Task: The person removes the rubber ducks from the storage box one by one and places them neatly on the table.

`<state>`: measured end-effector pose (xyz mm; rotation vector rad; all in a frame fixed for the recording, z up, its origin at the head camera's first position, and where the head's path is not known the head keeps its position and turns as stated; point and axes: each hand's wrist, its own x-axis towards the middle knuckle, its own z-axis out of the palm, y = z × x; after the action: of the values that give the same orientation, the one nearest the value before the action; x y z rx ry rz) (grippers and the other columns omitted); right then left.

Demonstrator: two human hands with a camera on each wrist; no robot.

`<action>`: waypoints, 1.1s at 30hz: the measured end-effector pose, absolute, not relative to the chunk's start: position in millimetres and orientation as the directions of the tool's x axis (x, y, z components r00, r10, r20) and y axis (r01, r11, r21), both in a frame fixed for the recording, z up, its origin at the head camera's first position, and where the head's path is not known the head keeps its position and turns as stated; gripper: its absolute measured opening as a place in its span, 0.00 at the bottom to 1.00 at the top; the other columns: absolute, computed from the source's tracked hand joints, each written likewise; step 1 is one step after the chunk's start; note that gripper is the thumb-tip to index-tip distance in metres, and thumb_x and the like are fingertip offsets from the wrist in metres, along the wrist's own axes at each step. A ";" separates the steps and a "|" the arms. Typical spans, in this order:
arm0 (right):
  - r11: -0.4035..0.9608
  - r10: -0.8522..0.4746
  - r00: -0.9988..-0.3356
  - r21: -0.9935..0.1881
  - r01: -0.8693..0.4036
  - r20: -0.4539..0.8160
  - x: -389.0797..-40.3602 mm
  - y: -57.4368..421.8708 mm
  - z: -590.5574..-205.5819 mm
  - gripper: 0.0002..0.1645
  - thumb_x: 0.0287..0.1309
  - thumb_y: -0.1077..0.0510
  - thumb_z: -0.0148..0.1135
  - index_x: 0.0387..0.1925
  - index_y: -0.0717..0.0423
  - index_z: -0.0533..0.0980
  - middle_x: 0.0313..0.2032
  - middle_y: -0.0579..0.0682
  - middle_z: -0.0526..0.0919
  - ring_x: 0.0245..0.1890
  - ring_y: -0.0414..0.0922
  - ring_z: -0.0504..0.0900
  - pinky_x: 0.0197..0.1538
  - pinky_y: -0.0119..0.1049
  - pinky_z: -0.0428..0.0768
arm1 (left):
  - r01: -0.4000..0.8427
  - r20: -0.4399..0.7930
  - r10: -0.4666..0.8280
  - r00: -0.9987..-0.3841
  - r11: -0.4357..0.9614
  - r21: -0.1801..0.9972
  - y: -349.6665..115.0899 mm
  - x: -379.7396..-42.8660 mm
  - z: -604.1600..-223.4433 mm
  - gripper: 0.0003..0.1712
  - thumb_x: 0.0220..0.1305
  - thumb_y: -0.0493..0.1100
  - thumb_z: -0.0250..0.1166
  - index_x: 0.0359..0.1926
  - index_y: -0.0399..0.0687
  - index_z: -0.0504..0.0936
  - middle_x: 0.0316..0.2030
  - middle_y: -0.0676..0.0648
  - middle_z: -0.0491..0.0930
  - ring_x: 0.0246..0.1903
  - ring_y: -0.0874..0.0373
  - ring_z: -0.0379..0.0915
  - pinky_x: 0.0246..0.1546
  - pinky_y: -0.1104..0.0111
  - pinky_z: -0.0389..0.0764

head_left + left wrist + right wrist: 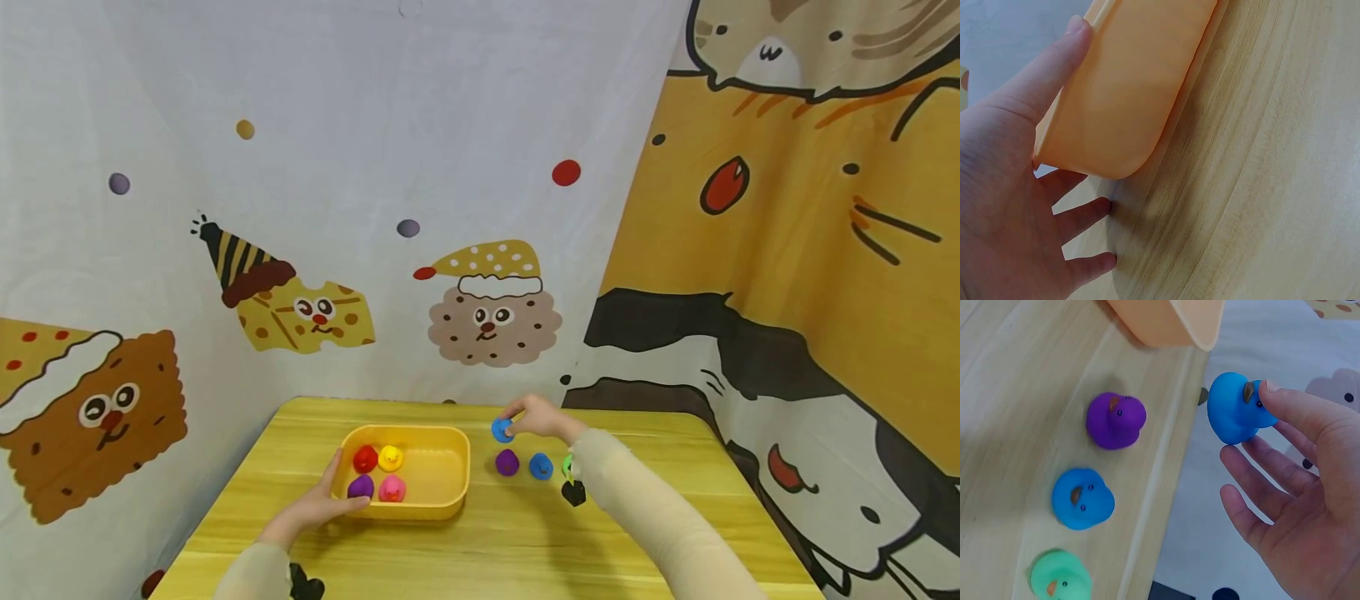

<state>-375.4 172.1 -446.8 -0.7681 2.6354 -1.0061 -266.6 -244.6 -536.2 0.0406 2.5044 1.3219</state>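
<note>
A yellow-orange plastic tub (442, 510) stands on the table, holding a red rubber duck (365, 459), a yellow duck (391, 457), a purple duck (361, 487) and a pink duck (392, 489). My left hand (322, 502) rests against the tub's left front corner, its thumb along the rim and fingers spread in the left wrist view. Raised over the table right of the tub, my right hand (1310, 469) pinches a blue rubber duck (1235, 409) between thumb and fingers. Below it sit another purple duck (1116, 420), a second blue duck (1082, 499) and a green duck (1061, 576).
The wood-grain table (480, 558) ends at a cloth backdrop (337, 125) with cartoon prints. In the head view, the right sleeve (637, 508) partly covers the green duck, and a small black object (573, 493) shows beside that sleeve.
</note>
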 end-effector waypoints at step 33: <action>0.702 -0.303 -0.953 -0.683 -0.203 -0.028 -369.1 271.3 -451.8 0.15 0.54 0.60 0.70 0.44 0.60 0.83 0.46 0.54 0.84 0.50 0.55 0.78 0.53 0.52 0.76 | -0.123 -0.269 0.159 -0.950 0.602 0.789 -241.5 -264.6 -531.7 0.69 0.58 0.60 0.68 0.74 0.38 0.25 0.70 0.22 0.34 0.65 0.20 0.41 0.59 0.30 0.48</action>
<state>-369.1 271.3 -451.8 -0.4144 2.7689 -1.0862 -264.6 -241.5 -531.7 0.0291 2.5195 1.2753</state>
